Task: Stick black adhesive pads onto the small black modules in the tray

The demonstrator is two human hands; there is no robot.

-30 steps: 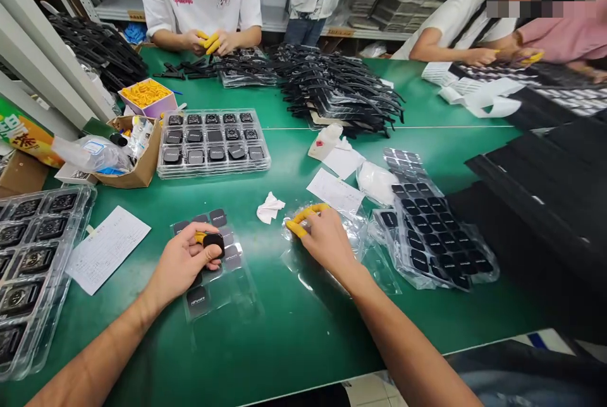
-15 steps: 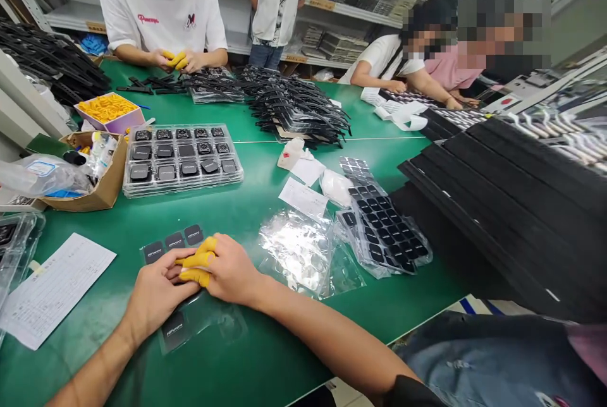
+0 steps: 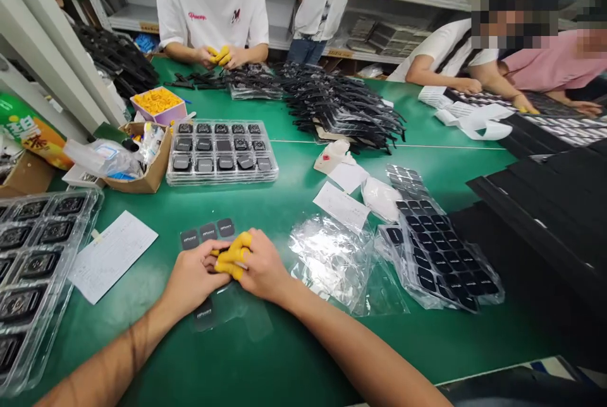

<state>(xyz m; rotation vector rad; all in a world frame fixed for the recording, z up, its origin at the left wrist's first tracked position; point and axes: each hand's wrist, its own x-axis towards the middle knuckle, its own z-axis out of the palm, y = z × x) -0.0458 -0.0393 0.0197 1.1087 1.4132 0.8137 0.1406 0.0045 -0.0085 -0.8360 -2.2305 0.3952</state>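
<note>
My left hand (image 3: pixel 192 277) and my right hand (image 3: pixel 260 266) meet just above the green table (image 3: pixel 294 325). The right hand's fingertips wear yellow finger cots and press against the left hand's curled fingers. The left hand was holding a small black part, and both hands now hide it. Under them lies a clear film sheet with black square stickers (image 3: pixel 208 231); one sticker shows below the left wrist.
Crumpled clear bags (image 3: pixel 332 255) and bagged sheets of black stickers (image 3: pixel 436 242) lie to the right. A clear tray of black parts (image 3: pixel 220 154) sits ahead, another tray (image 3: pixel 33 268) at far left, and a paper form (image 3: pixel 114 254) beside it. Other people work across the table.
My right hand left the clear bags and came left to join my left hand over the sticker sheet. The camera has swung about since.
</note>
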